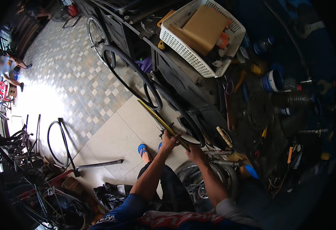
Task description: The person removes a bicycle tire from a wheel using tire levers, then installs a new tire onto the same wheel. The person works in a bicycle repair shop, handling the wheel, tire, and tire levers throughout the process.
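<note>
Seen almost edge-on in front of me is a bicycle wheel with a yellow rim (149,110); it slants from upper left to lower right. What look like hub parts stick out on both sides of it, near my left hand. My left hand (169,142) is closed round the rim at about the lower middle. Farther down, my right hand (196,153) grips the rim's near end, with its fingertips partly hidden. Black tyres (131,63) hang along the workbench just beyond the wheel.
On the workbench to the right stand a white plastic basket (189,55) with a cardboard box (205,28), a blue-and-white tub (272,81) and scattered tools. A loose tyre (49,140) and bicycle parts (53,203) crowd the left. Wheels (229,180) lie by my right leg.
</note>
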### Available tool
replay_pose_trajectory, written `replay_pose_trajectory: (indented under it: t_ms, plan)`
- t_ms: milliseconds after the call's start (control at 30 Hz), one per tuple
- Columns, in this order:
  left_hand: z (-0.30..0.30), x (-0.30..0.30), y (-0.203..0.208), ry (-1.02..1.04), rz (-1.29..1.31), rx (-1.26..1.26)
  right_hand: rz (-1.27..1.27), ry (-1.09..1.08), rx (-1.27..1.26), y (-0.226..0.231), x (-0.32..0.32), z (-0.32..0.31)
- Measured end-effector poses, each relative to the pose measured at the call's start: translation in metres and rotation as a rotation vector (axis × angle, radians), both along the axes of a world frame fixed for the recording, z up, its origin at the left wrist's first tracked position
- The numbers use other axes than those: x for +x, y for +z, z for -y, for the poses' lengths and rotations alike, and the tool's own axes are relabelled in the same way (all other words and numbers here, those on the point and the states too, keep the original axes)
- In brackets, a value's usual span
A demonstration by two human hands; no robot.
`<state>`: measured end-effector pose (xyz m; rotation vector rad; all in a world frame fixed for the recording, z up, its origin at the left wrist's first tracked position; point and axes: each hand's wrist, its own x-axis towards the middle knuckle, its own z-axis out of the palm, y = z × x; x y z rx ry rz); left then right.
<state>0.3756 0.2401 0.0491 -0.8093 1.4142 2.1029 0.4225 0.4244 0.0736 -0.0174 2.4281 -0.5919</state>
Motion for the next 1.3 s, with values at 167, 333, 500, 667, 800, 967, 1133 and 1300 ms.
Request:
replay_pose_trajectory:
  t_ms: [167,333,500,667,800,967,1133,1300]
  plan:
    - [0.057,0.033,-0.005,0.046,0.077,-0.196,-0.154,-0.079,-0.161,0.026,-0.020,0.025]
    - [0.123,0.075,-0.025,0.041,0.149,-0.236,-0.568,-0.058,-0.089,0.037,-0.092,0.045]
    - [0.149,0.095,-0.041,-0.028,0.097,-0.410,-0.558,-0.041,0.082,0.008,-0.147,0.070]
    - [0.164,0.103,-0.036,-0.056,-0.014,-0.602,-0.506,-0.015,0.048,-0.011,-0.150,0.067]
    - [0.180,0.105,-0.027,-0.125,0.040,-0.626,-0.513,-0.020,0.040,0.002,-0.127,0.055]
    - [0.187,0.110,-0.019,-0.150,-0.007,-0.680,-0.328,-0.205,-0.056,0.033,-0.075,0.040]
    - [0.188,0.121,-0.010,-0.151,0.088,-0.658,-0.616,-0.202,-0.168,0.053,-0.033,0.033]
    - [0.187,0.132,-0.009,-0.127,0.113,-0.629,-0.502,-0.219,-0.156,0.083,-0.039,0.032]
